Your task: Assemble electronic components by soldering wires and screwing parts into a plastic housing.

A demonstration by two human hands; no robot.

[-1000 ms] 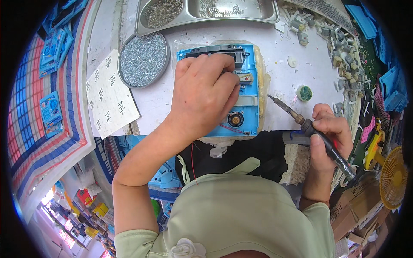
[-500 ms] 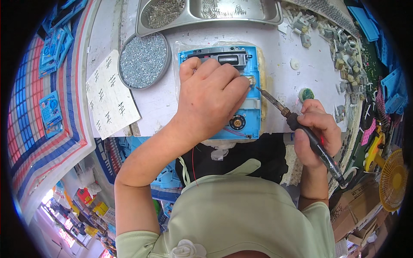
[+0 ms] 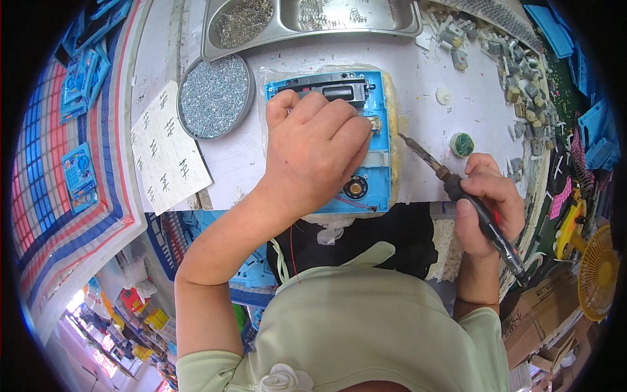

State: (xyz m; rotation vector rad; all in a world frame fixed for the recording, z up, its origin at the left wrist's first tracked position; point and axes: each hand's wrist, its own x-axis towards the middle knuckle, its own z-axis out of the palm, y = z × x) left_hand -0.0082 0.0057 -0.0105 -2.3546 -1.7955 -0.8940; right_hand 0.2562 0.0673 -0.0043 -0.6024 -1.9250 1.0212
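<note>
My left hand (image 3: 317, 147) lies over an open blue plastic casing (image 3: 379, 189), its fingers curled down inside; their tips and whatever they pinch are hidden. A soldering iron (image 3: 503, 245) is gripped in my right hand (image 3: 498, 191), the tip pointing up and left, just off the casing's right edge. Inside the casing show a black cylindrical part (image 3: 339, 93) at the top, a small pale metal part (image 3: 374, 124) by my left fingers, and a round black speaker (image 3: 354, 187) with red wires below. The casing rests on a pale, plastic-wrapped pad (image 3: 394, 124).
Left of the casing stands a round dish of small screws (image 3: 215, 98), beside a handwritten paper (image 3: 171, 157). A metal tray (image 3: 313, 34) of small parts lies beyond. Rightward are a green-and-white roll (image 3: 462, 145), a white disc (image 3: 443, 97) and several small motors (image 3: 516, 78).
The iron's tip has drawn back from the small metal part to the right, off the casing, as my right hand moved slightly right. My left hand stays over the casing.
</note>
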